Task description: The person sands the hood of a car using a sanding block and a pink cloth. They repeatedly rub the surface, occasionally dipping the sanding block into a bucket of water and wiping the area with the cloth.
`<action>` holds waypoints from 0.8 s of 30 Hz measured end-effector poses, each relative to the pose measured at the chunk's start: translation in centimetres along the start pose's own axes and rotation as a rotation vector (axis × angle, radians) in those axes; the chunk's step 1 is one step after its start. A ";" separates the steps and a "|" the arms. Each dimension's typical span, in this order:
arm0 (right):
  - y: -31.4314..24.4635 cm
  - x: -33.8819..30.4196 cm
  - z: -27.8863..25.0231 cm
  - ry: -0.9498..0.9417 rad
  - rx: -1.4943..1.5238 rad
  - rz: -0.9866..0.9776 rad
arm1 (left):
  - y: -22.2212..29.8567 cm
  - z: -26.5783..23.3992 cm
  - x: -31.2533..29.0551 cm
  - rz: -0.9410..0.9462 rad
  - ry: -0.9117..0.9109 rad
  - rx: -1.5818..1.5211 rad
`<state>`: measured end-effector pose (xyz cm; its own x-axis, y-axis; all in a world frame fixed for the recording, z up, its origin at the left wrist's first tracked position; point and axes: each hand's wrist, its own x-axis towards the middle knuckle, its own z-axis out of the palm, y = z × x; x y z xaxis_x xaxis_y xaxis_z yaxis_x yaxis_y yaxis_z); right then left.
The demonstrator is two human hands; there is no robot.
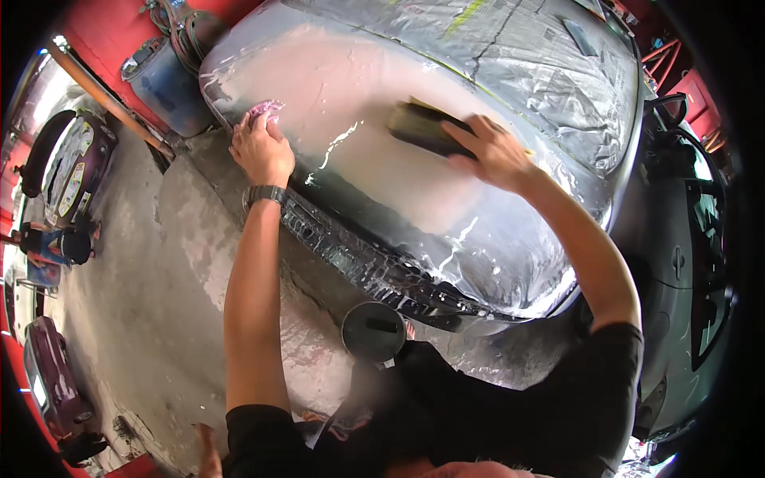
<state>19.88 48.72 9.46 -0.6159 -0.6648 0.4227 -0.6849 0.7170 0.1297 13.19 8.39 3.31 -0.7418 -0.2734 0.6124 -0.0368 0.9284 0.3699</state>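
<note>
A car's hood [351,80] fills the middle, patched with pale pinkish filler, grey primer and wet, glossy streaks. My right hand [494,151] grips a long dark sanding block [422,129] with a yellowish edge; the block lies on the pale filler, slightly smeared by motion. On the hood's left edge rests my left hand [264,151], a watch on its wrist. Its fingers are closed on a crumpled pink cloth [267,108] pressed against the panel. Plastic sheeting [550,64] covers the windshield beyond the hood.
Below the car's front stands a round bucket [374,331] with a dark object in it. A blue drum [169,88] is at the upper left. Another car [677,231] stands close on the right. Far left, a person [56,243] is near maroon car parts [80,171].
</note>
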 end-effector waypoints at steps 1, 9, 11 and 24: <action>0.8 -0.4 0.0 -0.036 0.012 0.020 | 0.2 0.1 0.2 0.018 -0.020 -0.036; 5.7 9.2 1.0 -0.214 -0.002 0.424 | 1.8 1.0 0.0 0.008 0.001 -0.055; 2.6 7.2 0.4 -0.268 0.055 0.331 | 0.7 0.5 0.0 0.017 0.083 0.025; 5.5 8.3 0.8 -0.251 -0.020 0.417 | 1.2 1.4 0.0 0.021 0.012 -0.057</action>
<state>10.66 47.01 12.92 -0.9128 -0.3482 0.2134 -0.3537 0.9353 0.0130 12.22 9.82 2.77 -0.7336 -0.2577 0.6289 0.0171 0.9180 0.3961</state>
